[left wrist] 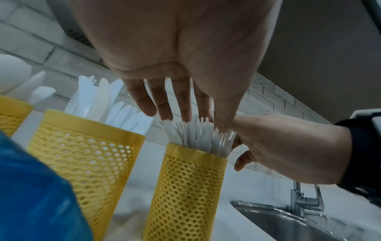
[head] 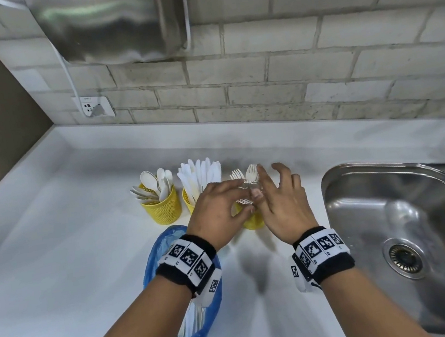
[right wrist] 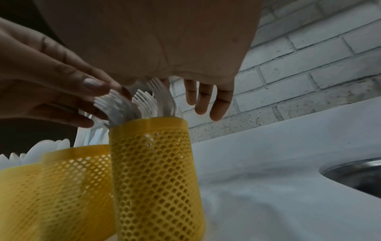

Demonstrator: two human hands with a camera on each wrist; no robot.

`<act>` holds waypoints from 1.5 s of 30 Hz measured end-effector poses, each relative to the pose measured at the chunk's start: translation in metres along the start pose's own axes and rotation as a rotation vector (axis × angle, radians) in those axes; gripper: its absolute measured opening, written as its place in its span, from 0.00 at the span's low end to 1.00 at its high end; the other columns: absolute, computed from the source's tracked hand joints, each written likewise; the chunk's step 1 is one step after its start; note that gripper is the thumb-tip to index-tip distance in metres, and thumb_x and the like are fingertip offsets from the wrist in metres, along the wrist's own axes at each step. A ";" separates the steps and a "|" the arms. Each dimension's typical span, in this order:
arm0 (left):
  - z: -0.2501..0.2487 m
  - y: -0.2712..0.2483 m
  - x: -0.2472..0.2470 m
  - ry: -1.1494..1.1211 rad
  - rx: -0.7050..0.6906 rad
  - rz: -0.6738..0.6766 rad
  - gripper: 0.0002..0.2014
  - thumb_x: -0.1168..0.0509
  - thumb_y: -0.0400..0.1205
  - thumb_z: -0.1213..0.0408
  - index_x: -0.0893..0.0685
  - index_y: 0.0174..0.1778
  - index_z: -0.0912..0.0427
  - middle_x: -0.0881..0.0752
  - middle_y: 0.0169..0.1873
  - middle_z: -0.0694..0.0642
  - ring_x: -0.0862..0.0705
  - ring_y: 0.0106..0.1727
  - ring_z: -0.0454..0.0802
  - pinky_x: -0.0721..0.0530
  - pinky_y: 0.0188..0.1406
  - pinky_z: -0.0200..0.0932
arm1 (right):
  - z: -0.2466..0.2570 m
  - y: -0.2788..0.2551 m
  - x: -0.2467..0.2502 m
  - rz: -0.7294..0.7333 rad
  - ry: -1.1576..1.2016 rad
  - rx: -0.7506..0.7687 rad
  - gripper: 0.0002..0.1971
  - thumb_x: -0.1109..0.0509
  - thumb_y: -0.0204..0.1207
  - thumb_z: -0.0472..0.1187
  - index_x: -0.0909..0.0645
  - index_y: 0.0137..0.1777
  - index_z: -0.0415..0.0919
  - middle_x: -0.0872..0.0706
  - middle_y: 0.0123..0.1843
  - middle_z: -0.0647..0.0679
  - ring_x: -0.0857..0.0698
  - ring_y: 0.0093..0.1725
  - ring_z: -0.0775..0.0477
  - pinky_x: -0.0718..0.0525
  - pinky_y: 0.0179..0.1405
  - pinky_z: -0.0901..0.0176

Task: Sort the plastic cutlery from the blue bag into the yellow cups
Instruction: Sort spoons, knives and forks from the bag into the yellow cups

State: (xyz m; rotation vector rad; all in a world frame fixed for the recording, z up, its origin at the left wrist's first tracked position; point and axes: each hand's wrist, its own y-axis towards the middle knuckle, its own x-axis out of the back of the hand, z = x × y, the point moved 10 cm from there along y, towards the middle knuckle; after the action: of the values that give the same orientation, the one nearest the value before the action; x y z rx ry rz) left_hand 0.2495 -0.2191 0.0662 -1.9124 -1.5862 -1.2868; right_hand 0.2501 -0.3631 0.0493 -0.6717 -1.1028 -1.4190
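We see a white counter [head: 56, 246] with a steel sink [head: 409, 217] at its right. The blue bag [head: 154, 262] lies at the near edge under our left wrist, white cutlery showing inside. Behind it stand three yellow cups: the left cup [head: 161, 210] of spoons, the middle cup [left wrist: 82, 146] of knives, and the right cup [left wrist: 185, 187] of forks [left wrist: 198, 137]. Both hands meet over the fork tops. Our left hand [head: 218, 208] has its fingertips on the tines, fingers nearly straight. Our right hand [head: 279, 203] touches the forks with thumb and forefinger, its other fingers spread and loose.
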 end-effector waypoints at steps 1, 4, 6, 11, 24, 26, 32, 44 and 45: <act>0.002 -0.003 0.005 -0.027 0.018 -0.025 0.14 0.31 0.79 0.47 0.11 0.60 0.41 0.15 0.68 0.42 0.20 0.67 0.48 0.24 0.71 0.46 | -0.001 -0.001 -0.001 0.016 0.057 -0.013 0.35 0.55 0.85 0.67 0.41 0.89 0.53 0.41 0.85 0.41 0.34 0.77 0.34 0.24 0.72 0.34; 0.021 -0.014 0.028 -0.154 0.120 -0.146 0.11 0.28 0.81 0.51 0.14 0.59 0.43 0.16 0.56 0.40 0.17 0.56 0.43 0.19 0.59 0.43 | -0.011 -0.004 0.000 0.006 0.325 -0.055 0.42 0.45 0.78 0.70 0.48 0.90 0.57 0.46 0.87 0.47 0.40 0.85 0.39 0.32 0.82 0.37; 0.040 -0.021 0.038 -0.162 0.221 -0.170 0.10 0.29 0.82 0.53 0.15 0.59 0.45 0.14 0.50 0.40 0.14 0.46 0.40 0.15 0.48 0.43 | -0.019 -0.008 0.000 -0.027 0.482 -0.089 0.48 0.35 0.72 0.68 0.50 0.90 0.57 0.45 0.87 0.50 0.41 0.87 0.43 0.33 0.85 0.38; 0.066 -0.029 0.041 0.105 0.258 -0.097 0.12 0.30 0.82 0.63 0.11 0.62 0.52 0.10 0.53 0.50 0.12 0.48 0.51 0.18 0.46 0.41 | -0.021 -0.015 -0.015 0.018 0.646 -0.158 0.62 0.19 0.61 0.60 0.57 0.90 0.61 0.44 0.85 0.54 0.34 0.84 0.45 0.27 0.82 0.41; 0.074 -0.029 0.031 0.128 0.230 -0.064 0.08 0.27 0.82 0.64 0.06 0.55 0.53 0.07 0.50 0.53 0.14 0.51 0.58 0.16 0.54 0.51 | -0.021 -0.001 -0.030 -0.049 0.687 -0.185 0.61 0.13 0.64 0.42 0.50 0.90 0.55 0.29 0.82 0.48 0.27 0.80 0.50 0.25 0.77 0.54; 0.075 -0.030 0.031 0.114 0.235 -0.062 0.08 0.27 0.82 0.64 0.06 0.55 0.53 0.07 0.50 0.52 0.14 0.51 0.58 0.16 0.55 0.50 | -0.022 0.000 -0.029 -0.063 0.679 -0.189 0.60 0.13 0.65 0.40 0.49 0.90 0.54 0.29 0.81 0.48 0.26 0.79 0.50 0.26 0.74 0.59; 0.074 -0.028 0.031 0.088 0.252 -0.057 0.08 0.27 0.83 0.63 0.06 0.56 0.52 0.07 0.51 0.52 0.14 0.52 0.56 0.16 0.55 0.49 | -0.022 -0.001 -0.028 -0.076 0.641 -0.197 0.59 0.13 0.65 0.42 0.48 0.91 0.50 0.29 0.79 0.45 0.27 0.79 0.47 0.30 0.73 0.62; 0.066 -0.026 0.033 0.113 0.278 -0.023 0.08 0.28 0.83 0.63 0.07 0.57 0.51 0.08 0.52 0.49 0.14 0.52 0.52 0.19 0.53 0.43 | -0.023 -0.004 -0.028 -0.037 0.611 -0.213 0.58 0.14 0.69 0.47 0.51 0.91 0.46 0.33 0.84 0.42 0.29 0.82 0.44 0.33 0.73 0.63; 0.065 -0.026 0.034 0.111 0.284 -0.022 0.08 0.27 0.83 0.63 0.08 0.56 0.51 0.08 0.52 0.48 0.14 0.52 0.50 0.20 0.50 0.40 | -0.023 -0.005 -0.028 -0.033 0.612 -0.216 0.58 0.14 0.70 0.48 0.51 0.91 0.46 0.33 0.85 0.43 0.29 0.82 0.44 0.32 0.73 0.63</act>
State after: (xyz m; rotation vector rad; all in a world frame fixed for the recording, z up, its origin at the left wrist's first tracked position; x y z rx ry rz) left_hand 0.2518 -0.1427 0.0512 -1.6276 -1.6383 -1.0878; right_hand 0.2550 -0.3721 0.0148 -0.3248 -0.4864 -1.6375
